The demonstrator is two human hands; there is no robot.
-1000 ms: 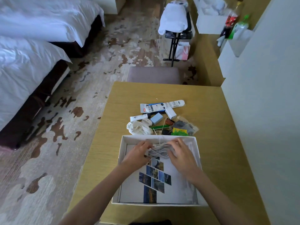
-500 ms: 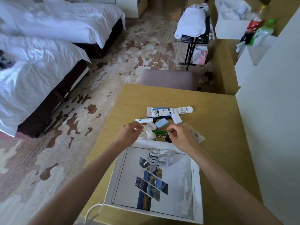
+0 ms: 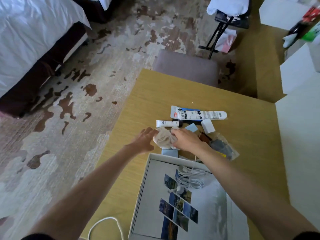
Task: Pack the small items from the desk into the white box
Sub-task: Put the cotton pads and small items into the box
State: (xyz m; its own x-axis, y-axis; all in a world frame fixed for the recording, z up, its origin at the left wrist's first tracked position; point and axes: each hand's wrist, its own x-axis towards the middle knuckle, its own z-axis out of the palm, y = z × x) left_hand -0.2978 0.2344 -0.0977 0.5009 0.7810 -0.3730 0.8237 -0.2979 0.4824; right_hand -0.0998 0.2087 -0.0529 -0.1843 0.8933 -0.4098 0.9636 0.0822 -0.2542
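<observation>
The white box point(image 3: 141, 193) lies open at the desk's near edge, a coiled white cable point(image 3: 190, 179) inside it on a photo-printed bottom. Beyond it the small items lie in a cluster: a crumpled whitish cloth bundle point(image 3: 162, 140), a small white tube point(image 3: 167, 123), a long white tube point(image 3: 199, 115), a white cube adapter point(image 3: 208, 125), a light blue block point(image 3: 191, 127) and a clear plastic bag point(image 3: 223, 148). My left hand point(image 3: 143, 141) rests with fingers spread against the bundle's left side. My right hand point(image 3: 187, 140) grips the bundle from the right.
The wooden desk point(image 3: 155, 94) has a grey stool point(image 3: 186, 66) at its far edge and a white wall point(image 3: 301, 135) on the right. A white cord point(image 3: 103, 224) loops off the near left corner. A bed point(image 3: 34, 40) stands on the left, over patterned carpet.
Both hands left the cable in the box and moved forward to the cluster. They now close around the cloth bundle. The camera view shifted left and tilted down.
</observation>
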